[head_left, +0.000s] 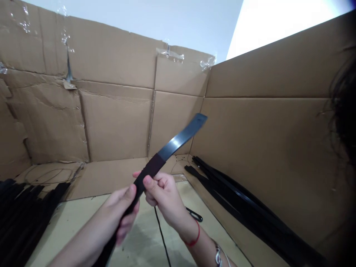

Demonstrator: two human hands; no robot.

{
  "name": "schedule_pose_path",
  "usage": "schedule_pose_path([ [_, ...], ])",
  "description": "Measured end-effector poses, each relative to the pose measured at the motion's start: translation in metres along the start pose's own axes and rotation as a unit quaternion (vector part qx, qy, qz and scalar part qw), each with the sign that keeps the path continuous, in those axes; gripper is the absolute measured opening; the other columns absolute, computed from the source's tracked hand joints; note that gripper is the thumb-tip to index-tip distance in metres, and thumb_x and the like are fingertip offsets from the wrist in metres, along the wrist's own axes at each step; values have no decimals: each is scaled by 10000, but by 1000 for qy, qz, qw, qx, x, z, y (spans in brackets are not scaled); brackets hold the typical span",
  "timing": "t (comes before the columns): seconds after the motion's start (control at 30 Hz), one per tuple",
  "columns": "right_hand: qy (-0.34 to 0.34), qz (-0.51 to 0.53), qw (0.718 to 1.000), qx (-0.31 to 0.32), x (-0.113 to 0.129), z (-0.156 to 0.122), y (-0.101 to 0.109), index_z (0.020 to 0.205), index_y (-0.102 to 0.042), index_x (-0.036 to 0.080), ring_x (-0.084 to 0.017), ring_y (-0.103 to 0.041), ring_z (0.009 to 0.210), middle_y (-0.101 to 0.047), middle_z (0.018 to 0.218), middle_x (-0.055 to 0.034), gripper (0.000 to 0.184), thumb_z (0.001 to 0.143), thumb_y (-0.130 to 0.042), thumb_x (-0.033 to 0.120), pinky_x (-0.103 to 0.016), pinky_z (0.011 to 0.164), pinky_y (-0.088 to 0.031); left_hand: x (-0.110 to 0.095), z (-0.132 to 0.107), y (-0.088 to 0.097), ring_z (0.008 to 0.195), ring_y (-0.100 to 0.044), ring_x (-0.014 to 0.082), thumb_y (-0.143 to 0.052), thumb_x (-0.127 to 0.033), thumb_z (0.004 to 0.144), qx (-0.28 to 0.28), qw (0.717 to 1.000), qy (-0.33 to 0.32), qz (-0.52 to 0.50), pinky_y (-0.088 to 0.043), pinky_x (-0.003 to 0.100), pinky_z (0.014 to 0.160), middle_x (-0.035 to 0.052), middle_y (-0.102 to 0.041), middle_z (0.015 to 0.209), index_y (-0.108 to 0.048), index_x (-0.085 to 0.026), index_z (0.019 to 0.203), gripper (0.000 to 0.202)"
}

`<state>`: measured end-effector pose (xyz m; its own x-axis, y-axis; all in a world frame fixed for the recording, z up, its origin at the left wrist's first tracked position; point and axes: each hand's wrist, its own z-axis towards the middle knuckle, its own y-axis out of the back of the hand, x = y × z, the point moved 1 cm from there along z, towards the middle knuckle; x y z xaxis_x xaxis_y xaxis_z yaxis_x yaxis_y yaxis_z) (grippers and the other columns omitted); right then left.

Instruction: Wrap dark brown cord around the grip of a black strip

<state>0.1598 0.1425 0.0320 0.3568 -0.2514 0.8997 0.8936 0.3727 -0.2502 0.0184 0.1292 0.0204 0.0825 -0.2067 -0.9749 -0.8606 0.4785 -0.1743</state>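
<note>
Over the board (141,239), the left hand (121,200) wraps the sleeve (154,165) and the right hand (165,196) pinches it higher, near its edge, apparently so both grips steady the strip (180,141) slanting bare-ended out of it.

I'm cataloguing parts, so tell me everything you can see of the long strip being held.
The strip is dark and flat, its glossy bare end gently curved, metal or plastic by its look, with a small dark mark near the tip. A matte, fabric-like sleeve covers it below. It slants up to the right, off the surface; the left hand grips the sleeve, the right hand holds it nearer the bare end. The lower end is out of view.
</note>
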Motion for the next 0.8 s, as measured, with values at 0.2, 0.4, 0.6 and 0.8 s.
schedule_pose_path([
  [0.2,45,-35,995,-83,-1,1,-4,792,-691,120,-47,-285,448,-438,524,45,358,746,-754,469,-210,426,-223,4,-1,-6,436,-353,84,-429,-721,843,-22,999,-32,30,-316,180,427,-45,-424,514,-487,-193,802,533],
  [0.4,11,-64,998,-10,-2,0,-4,666,-580,135,-48,-215,439,-314,470,72,417,787,-700,516,-217,414,-137,1,-2,-8,405,-252,80,-479,-703,824,-4,999,18,47,-245,190,378,-74,-340,520,-457,-216,839,487],
  [0.6,28,-102,990,-98,-3,0,-4,640,-545,134,-47,-226,456,-317,507,67,466,796,-665,557,-225,422,-133,0,1,0,459,-353,85,-706,-617,698,-114,980,-87,135,-288,189,429,-55,-429,549,-465,-200,805,493],
  [0.8,-4,-35,998,-51,-5,1,-4,789,-639,104,-27,-171,427,-317,498,87,376,800,-707,474,-217,412,-103,4,-2,-4,426,-296,74,-570,-662,800,-5,997,-31,66,-278,180,411,-74,-380,496,-457,-199,826,478],
])
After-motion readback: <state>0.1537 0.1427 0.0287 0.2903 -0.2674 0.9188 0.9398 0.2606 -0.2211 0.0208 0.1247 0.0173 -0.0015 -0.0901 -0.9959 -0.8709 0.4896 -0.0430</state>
